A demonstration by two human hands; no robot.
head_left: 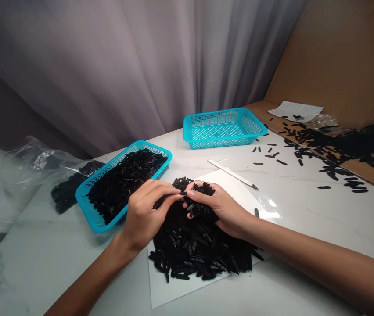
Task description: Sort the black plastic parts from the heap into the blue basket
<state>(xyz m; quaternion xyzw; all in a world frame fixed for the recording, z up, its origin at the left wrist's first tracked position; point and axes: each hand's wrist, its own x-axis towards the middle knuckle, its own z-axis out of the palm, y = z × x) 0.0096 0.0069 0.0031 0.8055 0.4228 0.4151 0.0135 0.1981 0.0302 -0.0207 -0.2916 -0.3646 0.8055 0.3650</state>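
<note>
A heap of small black elongated pieces [200, 254] lies on a white sheet [165, 293] in front of me. Above the heap, my right hand [221, 206] is curled around several black pieces, its thumb on top. My left hand [150, 208] pinches one end of a black piece, and its fingertips meet the right thumb there. Left of my hands, a blue basket [96, 224] is filled with similar black pieces.
A second blue basket [220, 142] stands at the back. A white pen-like tool [231, 172] lies behind my right hand. Loose black pieces [335, 149] are scattered at the right, near a paper [294, 109]. Clear plastic bags [42, 160] lie at the left.
</note>
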